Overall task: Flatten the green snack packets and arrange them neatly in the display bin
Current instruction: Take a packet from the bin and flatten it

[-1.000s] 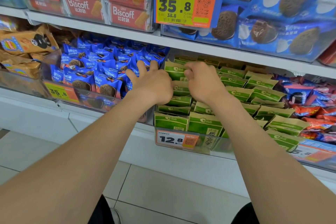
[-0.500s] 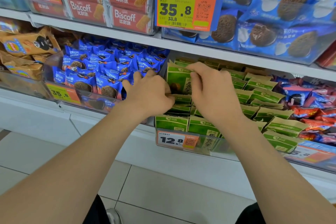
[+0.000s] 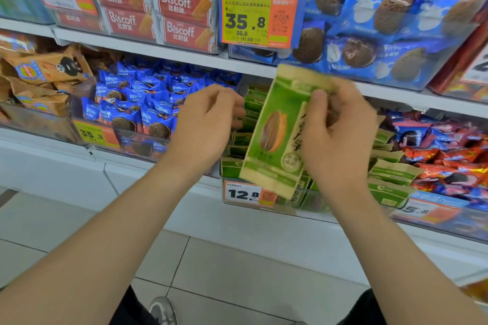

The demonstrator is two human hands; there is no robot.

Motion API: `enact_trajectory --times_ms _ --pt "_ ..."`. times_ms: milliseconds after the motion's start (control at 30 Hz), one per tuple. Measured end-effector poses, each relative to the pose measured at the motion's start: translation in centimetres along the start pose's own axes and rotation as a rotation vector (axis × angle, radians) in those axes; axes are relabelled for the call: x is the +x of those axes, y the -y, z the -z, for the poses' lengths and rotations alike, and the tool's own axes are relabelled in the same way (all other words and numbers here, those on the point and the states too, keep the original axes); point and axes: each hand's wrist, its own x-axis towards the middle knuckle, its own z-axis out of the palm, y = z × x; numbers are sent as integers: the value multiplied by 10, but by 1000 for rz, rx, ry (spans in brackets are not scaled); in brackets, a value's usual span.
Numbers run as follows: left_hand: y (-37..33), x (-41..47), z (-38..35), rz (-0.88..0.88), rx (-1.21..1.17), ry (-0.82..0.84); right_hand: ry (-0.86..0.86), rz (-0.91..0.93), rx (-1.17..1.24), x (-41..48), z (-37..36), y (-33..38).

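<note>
**Fingers of your right hand point(image 3: 340, 140) pinch one green packet point(image 3: 274, 129) in front of the bin**

Your right thumb point(image 3: 317, 111) lies on the printed face of the packet near its upper right edge. The other fingers curl behind it, so the packet is clamped between them. It hangs nearly upright with its top tipped a little to the right, and its picture of a seed faces you. Its top edge reaches the shelf lip point(image 3: 184, 57) above. Its bottom corner overlaps the clear front wall of the display bin point(image 3: 311, 202), just beside the 12.8 price label point(image 3: 243, 194). The packet is blurred, so you cannot read its print.

Your left hand point(image 3: 208, 126) is loosely curled and holds nothing. Its fingertips are close to the standing green packets point(image 3: 253, 103) at the bin's left side; whether they touch is unclear.

More green packets point(image 3: 393, 173) lie overlapped and slanted in the right part of the bin. Blue cookie packets point(image 3: 132, 111) fill the bin to the left, and red and blue wrappers point(image 3: 438, 155) lie to the right.
</note>
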Motion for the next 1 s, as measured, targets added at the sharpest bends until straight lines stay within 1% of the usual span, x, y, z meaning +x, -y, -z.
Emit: enact_trajectory --times_ms 33,100,233,300,367,500,567,667,733,833,933,1000 --pt "-2 -6 -4 33 -55 39 88 -32 -10 -4 -1 -1" --pt "0 -18 -12 37 -68 60 220 -136 39 -13 -5 3" --pt "7 -30 -21 103 -176 -23 359 -590 478 -21 -4 27" --pt "7 -31 -21 120 -191 -33 421 -664 583 -23 -4 30" --pt "5 -32 -19 123 -206 -14 431 -693 637 -25 -5 30" --pt "1 -37 -17 93 -107 40 431 -793 760 -29 -8 29" --pt "-5 -41 -14 120 -130 64 421 -799 785 -29 -8 29" --pt "-13 -48 -11 109 -160 161 388 -692 696 -26 -5 28" --pt "-14 -49 -11 49 -112 187 378 -573 565 -24 -5 24" --pt "-7 -45 -10 -86 8 155 333 -423 409 -23 -7 20" --pt "-2 -43 -8 -218 107 191 273 -343 296 -23 -9 18" --pt "-3 -43 -8 -233 121 220 253 -332 259 -23 -10 18"
